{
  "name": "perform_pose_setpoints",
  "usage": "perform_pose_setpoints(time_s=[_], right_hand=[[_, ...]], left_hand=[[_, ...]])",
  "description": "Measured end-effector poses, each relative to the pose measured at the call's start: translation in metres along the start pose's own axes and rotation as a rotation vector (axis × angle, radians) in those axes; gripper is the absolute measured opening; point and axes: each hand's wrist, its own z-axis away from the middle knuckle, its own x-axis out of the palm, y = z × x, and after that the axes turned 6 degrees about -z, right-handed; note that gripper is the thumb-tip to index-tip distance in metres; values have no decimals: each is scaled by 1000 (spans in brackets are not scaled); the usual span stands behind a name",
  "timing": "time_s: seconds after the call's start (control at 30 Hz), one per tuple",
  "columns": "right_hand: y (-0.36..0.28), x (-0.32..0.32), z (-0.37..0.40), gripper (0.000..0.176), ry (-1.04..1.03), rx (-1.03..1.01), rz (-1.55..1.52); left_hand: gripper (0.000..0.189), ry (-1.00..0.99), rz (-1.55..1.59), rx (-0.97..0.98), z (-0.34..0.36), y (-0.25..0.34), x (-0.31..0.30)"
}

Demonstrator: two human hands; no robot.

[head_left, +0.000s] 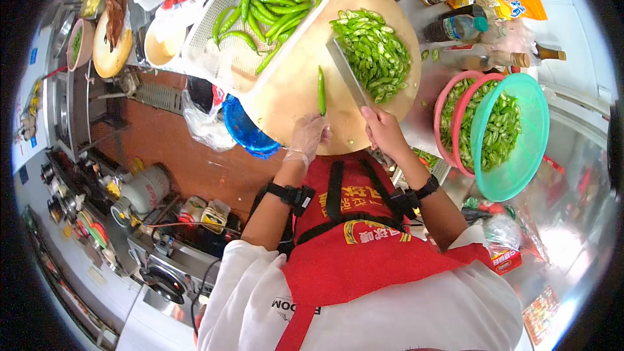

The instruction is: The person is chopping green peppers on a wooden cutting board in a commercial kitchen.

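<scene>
While right grip (385, 131) clamps cleaver (348, 78), handle hidden inside, gloved left grip (309, 133) sits by pepper (321, 91); open or closed unclear.

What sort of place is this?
Likely a busy restaurant kitchen: the right hand holds a cleaver over a round chopping board, baskets hold green peppers, and sauce bottles stand by.

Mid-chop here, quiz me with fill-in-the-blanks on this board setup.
The right hand grips a steel cleaver on the round ____ cutting board.
The gloved left hand sits by ____ whole green pepper on it.
More long green peppers lie in a ____ plastic mesh basket.
Missing: wooden; one; white.
</scene>
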Motion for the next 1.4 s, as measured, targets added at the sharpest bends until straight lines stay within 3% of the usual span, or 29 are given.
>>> perform_pose_setpoints(time_s=[0.1,0.2,0.3,0.4,0.5,0.6,0.8,1.1,1.2,1.4], right_hand=[[8,10,-4,43,17,-103,55],[-4,17,5,44,-19,-136,-20],[-6,17,2,42,12,-62,36],[-17,18,6,43,0,-51,3],[-3,20,2,42,37,-221,55],[2,18,-9,43,-7,-75,60],[-1,20,-4,44,-36,-37,-1],[-2,20,-1,43,-38,17,-29],[-2,25,11,43,28,-126,-43],[0,26,6,44,-4,-54,-34]], left_hand=[[18,64,-58,43,6,-6,10],[21,257,-577,479,-6,-26,7],[22,378,-916,694,6,-11,6],[22,389,-1035,624,5,-7,3],[22,372,-972,614,16,8,6],[21,354,-985,636,14,8,6],[21,307,-935,537,4,3,8],[21,362,-981,684,-17,-4,14],[21,385,-894,682,-21,-5,16],[21,421,-836,609,-31,-4,20]])
